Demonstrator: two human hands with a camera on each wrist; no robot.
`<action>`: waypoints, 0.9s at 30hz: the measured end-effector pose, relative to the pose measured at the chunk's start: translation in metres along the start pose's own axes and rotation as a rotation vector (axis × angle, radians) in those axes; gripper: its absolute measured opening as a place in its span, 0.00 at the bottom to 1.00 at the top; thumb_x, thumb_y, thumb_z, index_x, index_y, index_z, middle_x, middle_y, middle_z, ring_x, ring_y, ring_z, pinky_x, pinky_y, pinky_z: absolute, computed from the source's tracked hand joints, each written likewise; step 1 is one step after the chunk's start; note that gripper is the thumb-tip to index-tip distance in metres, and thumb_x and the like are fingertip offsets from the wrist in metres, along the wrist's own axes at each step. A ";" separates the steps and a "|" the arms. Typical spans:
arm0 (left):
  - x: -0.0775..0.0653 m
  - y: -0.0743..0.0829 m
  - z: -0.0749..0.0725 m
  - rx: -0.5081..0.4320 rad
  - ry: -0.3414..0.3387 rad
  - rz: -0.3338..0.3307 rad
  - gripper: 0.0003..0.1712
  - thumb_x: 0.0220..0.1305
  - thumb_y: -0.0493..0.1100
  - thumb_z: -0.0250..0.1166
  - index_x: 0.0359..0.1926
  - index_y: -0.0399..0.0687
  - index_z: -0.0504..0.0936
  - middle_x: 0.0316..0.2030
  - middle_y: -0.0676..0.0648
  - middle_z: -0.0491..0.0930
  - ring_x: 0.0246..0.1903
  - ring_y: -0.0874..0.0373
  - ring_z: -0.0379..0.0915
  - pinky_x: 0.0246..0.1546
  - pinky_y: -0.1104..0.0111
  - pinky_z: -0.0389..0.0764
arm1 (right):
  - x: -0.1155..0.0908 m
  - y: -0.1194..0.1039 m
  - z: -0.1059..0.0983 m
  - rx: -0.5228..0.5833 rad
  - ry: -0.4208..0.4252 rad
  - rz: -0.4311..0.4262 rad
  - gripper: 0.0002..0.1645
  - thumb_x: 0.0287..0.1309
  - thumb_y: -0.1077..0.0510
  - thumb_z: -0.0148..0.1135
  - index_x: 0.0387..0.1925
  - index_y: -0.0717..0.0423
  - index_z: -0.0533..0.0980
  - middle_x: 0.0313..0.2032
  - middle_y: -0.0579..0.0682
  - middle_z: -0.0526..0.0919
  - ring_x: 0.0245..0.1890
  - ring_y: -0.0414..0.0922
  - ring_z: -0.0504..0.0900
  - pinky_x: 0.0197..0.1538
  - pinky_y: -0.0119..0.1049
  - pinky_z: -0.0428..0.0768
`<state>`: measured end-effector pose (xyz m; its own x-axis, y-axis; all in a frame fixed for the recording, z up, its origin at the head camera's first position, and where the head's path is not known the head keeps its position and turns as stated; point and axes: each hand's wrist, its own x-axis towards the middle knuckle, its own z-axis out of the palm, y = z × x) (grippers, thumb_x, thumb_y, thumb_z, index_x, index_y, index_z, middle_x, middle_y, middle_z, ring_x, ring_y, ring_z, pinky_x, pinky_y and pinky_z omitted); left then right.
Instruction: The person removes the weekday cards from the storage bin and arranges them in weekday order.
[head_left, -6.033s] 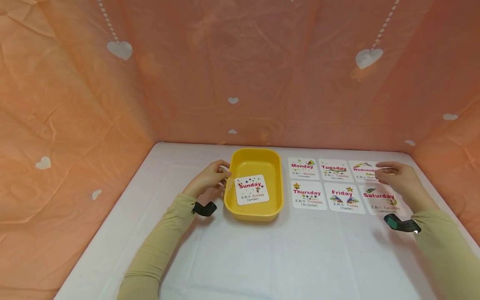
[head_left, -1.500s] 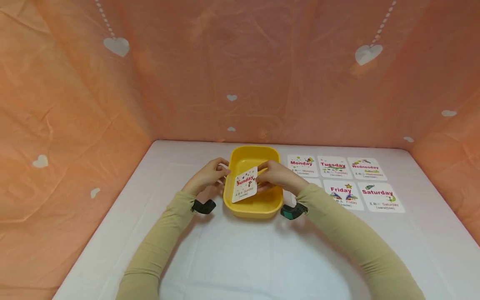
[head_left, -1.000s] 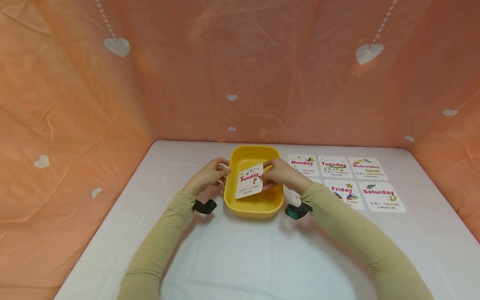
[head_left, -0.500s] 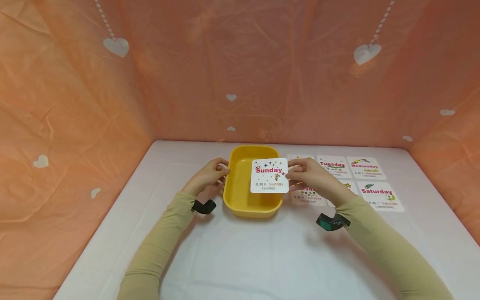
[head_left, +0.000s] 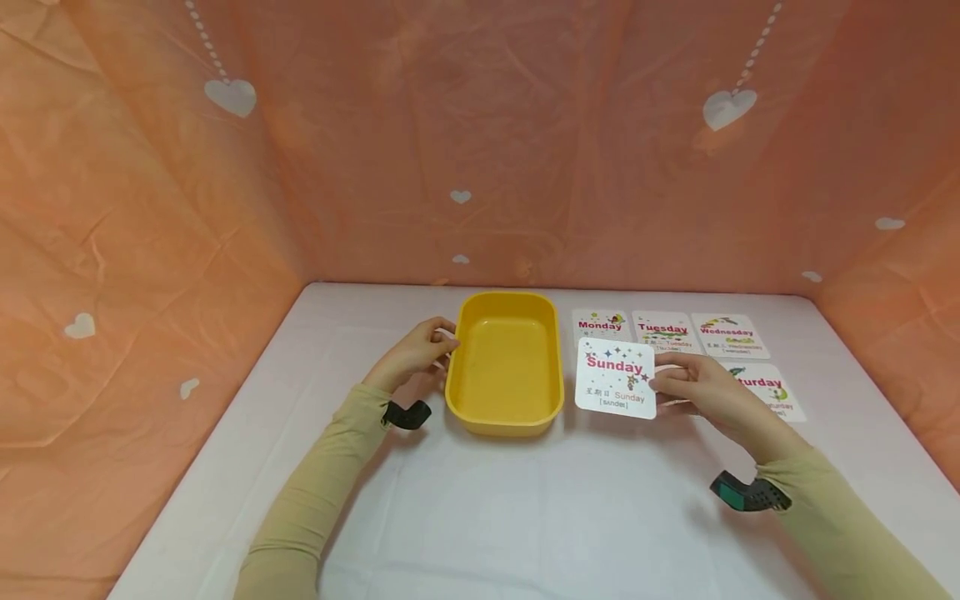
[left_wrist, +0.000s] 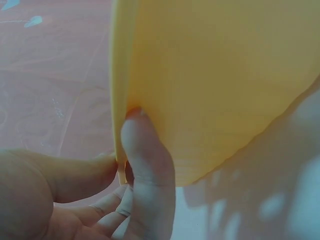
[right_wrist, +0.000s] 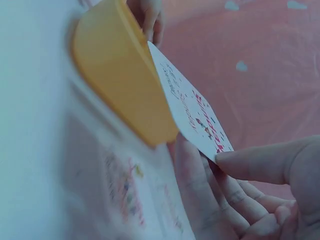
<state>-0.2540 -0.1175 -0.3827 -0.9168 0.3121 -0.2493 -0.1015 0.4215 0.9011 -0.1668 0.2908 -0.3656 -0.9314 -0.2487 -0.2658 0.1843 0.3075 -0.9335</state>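
My right hand (head_left: 708,392) pinches the right edge of the Sunday card (head_left: 615,379) between thumb and fingers. In the right wrist view the Sunday card (right_wrist: 187,102) is held up off the table, its printed face tilted. It covers the Thursday card and part of the Monday card (head_left: 600,323) in the head view. The left hand (head_left: 415,354) grips the left rim of the yellow tray (head_left: 505,429). In the left wrist view its thumb and fingers (left_wrist: 150,170) pinch the tray wall (left_wrist: 200,90) from both sides. Nothing lies inside the tray.
The Tuesday card (head_left: 663,329) and Wednesday card (head_left: 727,333) lie in the back row. The Saturday card (head_left: 780,400) is partly behind my right hand, which hides the Friday card. A white cloth covers the table (head_left: 465,517); orange cloth walls (head_left: 390,150) surround it.
The right hand came from the Wednesday card to the tray, took hold of the Sunday card, lifted it out and carried it right, over the laid cards. The left hand stayed on the tray.
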 end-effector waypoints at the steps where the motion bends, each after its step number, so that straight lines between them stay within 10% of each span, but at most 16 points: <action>1: 0.000 0.000 0.000 -0.002 0.002 -0.005 0.18 0.72 0.41 0.55 0.58 0.39 0.66 0.35 0.41 0.76 0.28 0.53 0.76 0.28 0.64 0.79 | -0.002 0.004 -0.002 -0.008 -0.001 0.005 0.36 0.64 0.60 0.59 0.64 0.74 0.55 0.41 0.53 0.83 0.37 0.43 0.83 0.40 0.38 0.82; 27: 0.001 0.000 0.000 0.011 -0.005 -0.019 0.20 0.72 0.42 0.55 0.59 0.38 0.65 0.36 0.41 0.76 0.28 0.54 0.76 0.30 0.63 0.80 | -0.018 0.052 -0.001 -0.023 -0.107 0.066 0.15 0.61 0.64 0.59 0.45 0.71 0.67 0.34 0.56 0.83 0.30 0.44 0.81 0.35 0.39 0.83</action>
<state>-0.2550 -0.1169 -0.3833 -0.9127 0.3083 -0.2680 -0.1147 0.4363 0.8925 -0.1404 0.3120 -0.4095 -0.8781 -0.3238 -0.3522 0.2358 0.3475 -0.9075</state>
